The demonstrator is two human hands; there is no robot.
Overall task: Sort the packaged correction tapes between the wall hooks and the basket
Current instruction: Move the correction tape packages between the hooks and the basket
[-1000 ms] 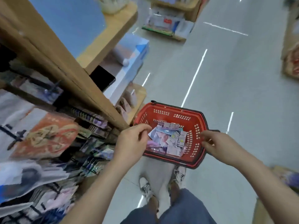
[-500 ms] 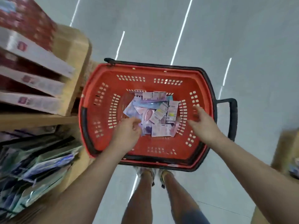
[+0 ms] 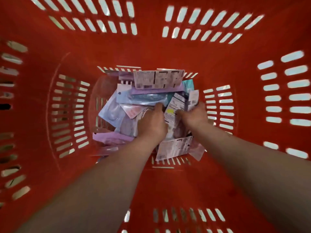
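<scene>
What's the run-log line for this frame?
site: red slotted plastic basket | left hand: on pastel packaged correction tapes | right hand: grips white yellow-labelled packet

This looks like a shop, seen from inside a red plastic shopping basket [image 3: 168, 52] whose slotted walls fill nearly the whole view, the kind of carrier found in stores. At its bottom lies a loose heap of small flat packets [image 3: 158, 79], pastel cards in lilac, pale blue, pink and teal, several turned to show printed backs with barcodes and blocks of fine print, one with a yellow label [image 3: 170, 111]. Through the slots only a pale, glossy surface shows, too blurred to tell more of the room
</scene>
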